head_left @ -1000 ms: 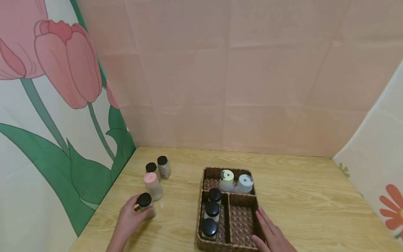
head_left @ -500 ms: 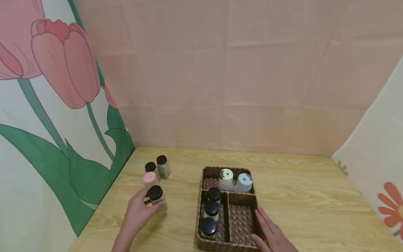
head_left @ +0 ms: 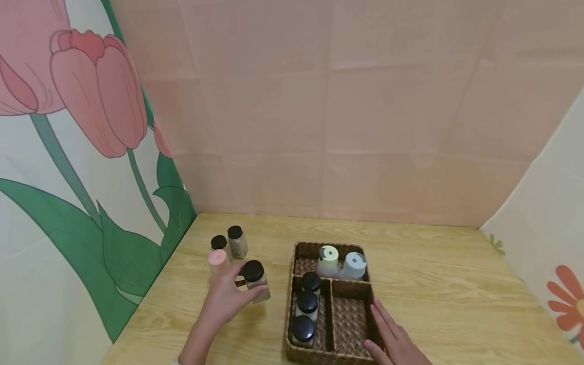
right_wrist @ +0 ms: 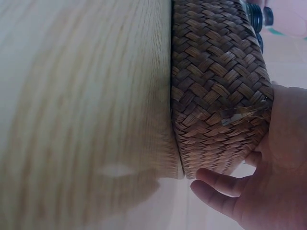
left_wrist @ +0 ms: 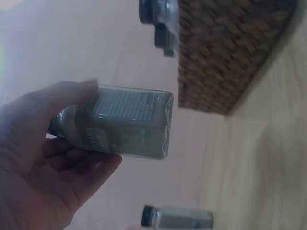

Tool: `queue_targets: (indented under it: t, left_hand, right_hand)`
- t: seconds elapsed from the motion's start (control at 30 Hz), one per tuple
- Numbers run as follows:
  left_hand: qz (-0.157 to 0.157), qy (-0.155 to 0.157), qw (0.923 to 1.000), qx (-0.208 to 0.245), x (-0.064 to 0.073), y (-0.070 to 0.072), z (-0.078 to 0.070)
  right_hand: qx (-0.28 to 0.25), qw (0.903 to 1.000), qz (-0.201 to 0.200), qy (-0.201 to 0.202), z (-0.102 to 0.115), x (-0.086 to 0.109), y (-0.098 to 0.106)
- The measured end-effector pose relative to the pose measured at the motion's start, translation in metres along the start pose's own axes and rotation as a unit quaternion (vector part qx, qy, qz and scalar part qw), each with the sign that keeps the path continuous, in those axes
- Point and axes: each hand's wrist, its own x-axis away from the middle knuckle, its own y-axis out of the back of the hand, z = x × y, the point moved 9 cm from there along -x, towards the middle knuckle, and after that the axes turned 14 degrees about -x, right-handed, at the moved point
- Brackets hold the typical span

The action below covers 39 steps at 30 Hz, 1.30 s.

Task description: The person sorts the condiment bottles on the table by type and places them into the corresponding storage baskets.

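One black-lidded jar (left_wrist: 120,122) is held tilted over the table (head_left: 433,279), between its left edge and the woven tray (head_left: 351,329); the left hand (head_left: 228,294) pinches it between thumb and fingers. The right hand (head_left: 394,339), well apart from the left, rests straight fingers against the tray's right wall. Step in hand, as judged: transfer of the jar to the tray. The next move probably calls for clearing the rim, righting the jar and lowering it into a free space. Three black-lidded jars (head_left: 307,302) occupy the left front compartment, two pale-capped jars (head_left: 328,259) the rear one; a pink-capped jar (head_left: 217,259) and two further black-lidded jars (head_left: 238,243) stand toward the table's far left corner. Markings: the held jar bears small print and larger characters, too blurred to read; no brand is identifiable
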Motion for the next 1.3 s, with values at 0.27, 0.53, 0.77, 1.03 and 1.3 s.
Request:
queue_targets:
  t: [0.27,0.53,0.77,1.03,1.3]
  left_hand:
    - [-0.005,-0.055,0.9978,-0.037,-0.009,-0.006,-0.035]
    - [-0.007,-0.091,0.9929,-0.077,-0.016,-0.012,-0.064]
    - [0.003,-0.153,0.9858,-0.069,-0.023,-0.023,-0.097]
    - [0.048,-0.189,0.9785,-0.068,-0.029,-0.045,-0.133]
    - [0.085,-0.235,0.9642,-0.088,-0.036,-0.072,-0.155]
  right_hand:
    - [-0.017,0.9995,0.02,-0.019,-0.005,-0.002,-0.003]
    - [-0.027,0.9985,0.032,-0.035,-0.007,-0.002,-0.005]
    - [-0.01,0.9995,0.015,-0.025,-0.005,-0.001,-0.004]
    - [0.002,0.9996,0.007,-0.027,-0.004,-0.001,-0.003]
    - [-0.012,0.997,0.042,-0.064,-0.006,-0.001,-0.005]
